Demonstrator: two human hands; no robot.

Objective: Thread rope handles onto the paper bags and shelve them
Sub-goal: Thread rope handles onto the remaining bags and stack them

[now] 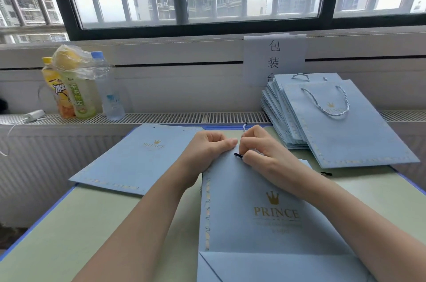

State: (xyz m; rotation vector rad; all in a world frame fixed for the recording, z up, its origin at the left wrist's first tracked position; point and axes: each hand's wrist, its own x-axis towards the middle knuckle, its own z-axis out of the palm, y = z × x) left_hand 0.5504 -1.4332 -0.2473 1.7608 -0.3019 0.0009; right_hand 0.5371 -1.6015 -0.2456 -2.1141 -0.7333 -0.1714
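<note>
Both hands work at the top edge of a flat pale-blue paper bag with a gold crown print (265, 201). The left hand (211, 146) curls round that edge; the right hand (260, 150) pinches a black-tipped rope end (238, 155). Beyond the right hand lies a stack of finished blue bags with rope handles (334, 124).

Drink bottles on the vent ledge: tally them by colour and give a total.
Yellow-orange bottle: 1
Green bottle: 1
Clear bottle with blue cap: 1
Total: 3
</note>
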